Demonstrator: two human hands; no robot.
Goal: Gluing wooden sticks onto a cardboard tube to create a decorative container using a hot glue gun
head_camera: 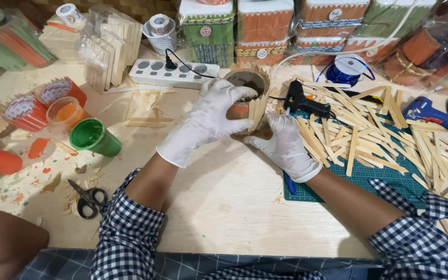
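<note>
Both my hands wear white gloves. My left hand (pixel 203 122) wraps over the top and side of a round orange container (pixel 245 91) clad with pointed wooden sticks, its fingers reaching the rim. My right hand (pixel 283 142) grips the container's lower right side, pressing the sticks. The container lies tilted with its open mouth facing away. A black glue gun (pixel 303 102) rests just right of it on the green cutting mat (pixel 369 176).
Several loose wooden sticks (pixel 369 132) cover the mat. A blue glue gun (pixel 431 115) lies far right. Green paint cup (pixel 93 136), orange cups (pixel 42 106), scissors (pixel 88 197) at left. White power strip (pixel 175 72) and finished boxes (pixel 260 28) behind.
</note>
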